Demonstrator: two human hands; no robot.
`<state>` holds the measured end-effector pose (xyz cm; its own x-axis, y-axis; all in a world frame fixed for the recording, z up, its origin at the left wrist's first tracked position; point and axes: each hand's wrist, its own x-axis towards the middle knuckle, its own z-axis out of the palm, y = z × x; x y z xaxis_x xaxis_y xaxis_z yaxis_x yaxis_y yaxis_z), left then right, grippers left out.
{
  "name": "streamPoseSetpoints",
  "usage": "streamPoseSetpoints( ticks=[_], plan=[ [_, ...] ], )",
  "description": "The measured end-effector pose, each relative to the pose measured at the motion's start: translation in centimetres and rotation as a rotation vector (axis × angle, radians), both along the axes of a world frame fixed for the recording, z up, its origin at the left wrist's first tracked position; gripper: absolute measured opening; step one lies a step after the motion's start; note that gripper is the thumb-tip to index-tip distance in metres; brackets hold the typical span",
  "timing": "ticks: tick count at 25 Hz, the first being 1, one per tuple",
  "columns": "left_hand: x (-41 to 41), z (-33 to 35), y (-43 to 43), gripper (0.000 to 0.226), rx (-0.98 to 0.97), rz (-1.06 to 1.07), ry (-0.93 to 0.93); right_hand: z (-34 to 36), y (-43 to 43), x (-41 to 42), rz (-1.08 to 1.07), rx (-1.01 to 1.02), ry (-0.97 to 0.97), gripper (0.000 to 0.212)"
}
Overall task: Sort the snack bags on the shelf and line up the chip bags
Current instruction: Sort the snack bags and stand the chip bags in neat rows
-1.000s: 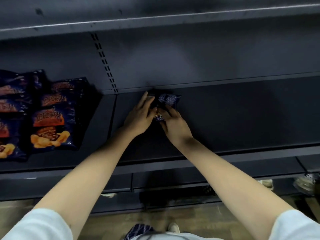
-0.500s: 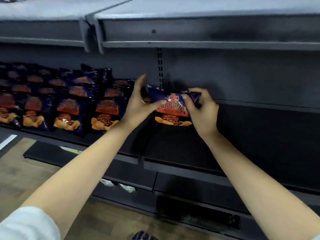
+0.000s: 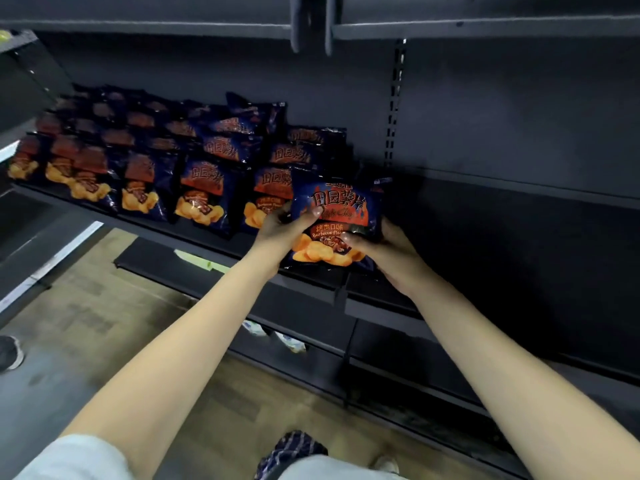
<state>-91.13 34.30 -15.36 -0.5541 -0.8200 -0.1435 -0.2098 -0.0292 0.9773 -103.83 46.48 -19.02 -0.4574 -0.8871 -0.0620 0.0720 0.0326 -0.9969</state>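
Observation:
I hold a dark blue barbecue chip bag (image 3: 337, 216) upright with both hands at the front of the dark shelf (image 3: 214, 242). My left hand (image 3: 282, 228) grips its left edge, thumb on the front. My right hand (image 3: 389, 252) grips its lower right corner. The bag stands just right of the rows of matching chip bags (image 3: 201, 174) that fill the shelf's left part, several columns wide and several deep.
The shelf board right of the held bag (image 3: 502, 244) is dark and bare. An upper shelf (image 3: 485, 27) overhangs. Lower shelves (image 3: 398, 344) hold a few pale packets (image 3: 291, 341). Wooden floor lies below, with someone's shoe (image 3: 10, 351) at the left edge.
I have brought the chip bag down and left from the back of the shelf to its front, next to the rows. My view has swung left.

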Motion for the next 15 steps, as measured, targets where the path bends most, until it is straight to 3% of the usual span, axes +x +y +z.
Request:
streamPoseSetpoints(
  ticks=[3, 6, 9, 12, 15],
  plan=[
    [1.8, -0.4, -2.9, 0.032, -0.215, 0.019, -0.075, -0.3, -2.5, 2.7, -0.134, -0.008, 0.057, 0.054],
    [3.9, -0.1, -4.8, 0.069, -0.525, 0.032, -0.096, 0.2, -5.0, 5.7, -0.277, -0.013, 0.201, 0.083],
    [6.5, -1.5, -6.1, 0.074, -0.769, 0.127, -0.270, 0.1, -7.3, 10.1, -0.358, -0.019, 0.263, 0.094],
    [7.8, -3.4, -7.3, 0.070, -0.802, 0.086, -0.449, -1.2, -8.7, 13.0, -0.471, 0.067, 0.371, 0.095],
    [8.4, -4.6, -8.3, 0.072, -0.900, 0.048, -0.492, -2.1, -10.0, 13.4, -0.524, 0.084, 0.404, 0.093]
  ],
)
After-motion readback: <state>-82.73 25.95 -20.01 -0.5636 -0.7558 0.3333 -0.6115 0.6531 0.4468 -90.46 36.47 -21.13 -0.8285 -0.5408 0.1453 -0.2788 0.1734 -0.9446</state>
